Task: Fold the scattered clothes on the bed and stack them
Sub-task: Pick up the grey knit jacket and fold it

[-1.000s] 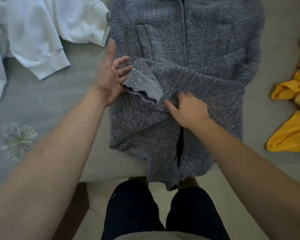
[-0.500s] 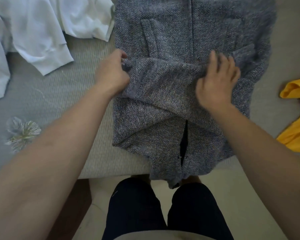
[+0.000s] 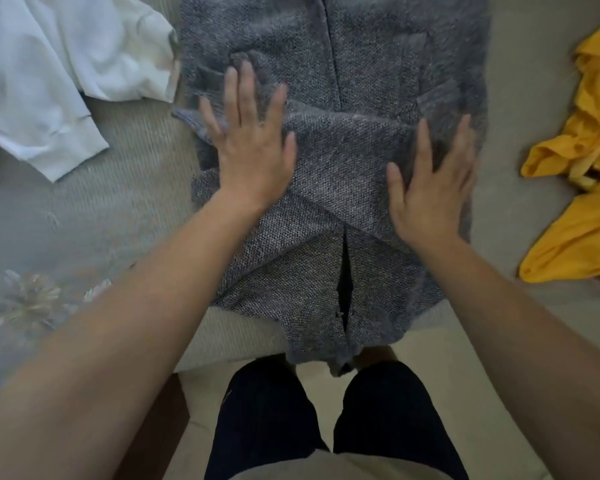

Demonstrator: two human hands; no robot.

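Note:
A grey knitted cardigan (image 3: 368, 64) lies flat on the bed, front side up, with its hem hanging over the near edge. Both sleeves are folded across its middle. My left hand (image 3: 250, 147) lies flat with fingers spread on the folded sleeve at the cardigan's left side. My right hand (image 3: 430, 188) lies flat, fingers straight, on the right side of the folded sleeves. Neither hand grips the fabric.
A white garment (image 3: 49, 71) lies crumpled at the upper left and a yellow garment (image 3: 582, 202) at the right. The bed cover (image 3: 111, 209) is grey-beige with an embroidered flower at the lower left. My legs stand against the bed's near edge.
My left hand let go of the sleeve cuff and flattened onto it. My right hand slid toward the cardigan's right side. The sleeve now lies flat across the body.

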